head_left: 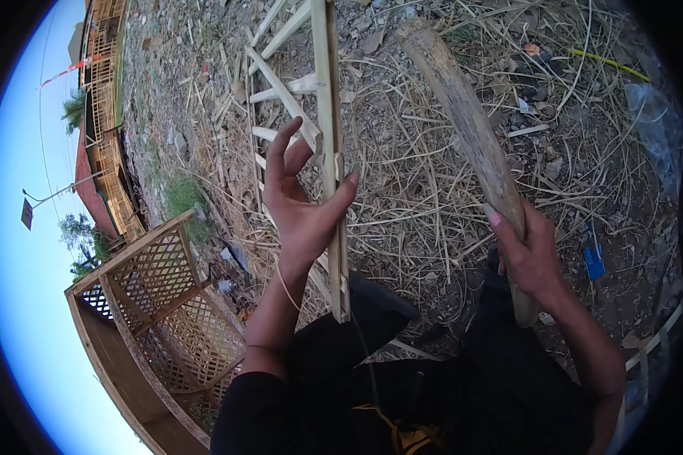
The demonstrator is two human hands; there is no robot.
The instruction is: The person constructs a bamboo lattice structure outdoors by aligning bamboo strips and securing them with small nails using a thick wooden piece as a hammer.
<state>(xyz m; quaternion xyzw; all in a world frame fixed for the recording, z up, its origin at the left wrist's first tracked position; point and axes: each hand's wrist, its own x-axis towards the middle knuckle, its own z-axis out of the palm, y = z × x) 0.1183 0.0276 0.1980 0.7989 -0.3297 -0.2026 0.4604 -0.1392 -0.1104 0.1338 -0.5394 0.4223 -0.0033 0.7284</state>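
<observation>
My left hand (300, 201) is spread with fingers apart, its palm and thumb resting against a long pale bamboo slat (328, 114) of a split-bamboo frame (284, 95) that stands in front of me. A thin strip is tied around the slat just above my thumb. My right hand (530, 258) grips a thick, rough wooden club (467, 121) near its lower end; the club points up and away from me. My dark-trousered legs fill the bottom of the view.
Dry straw, sticks and litter cover the ground (432, 197). A bamboo lattice structure (159, 303) stands at the lower left. A blue scrap (593, 262) lies at the right, a yellow strip (611, 64) at the upper right. Wooden buildings (106, 114) line the far left.
</observation>
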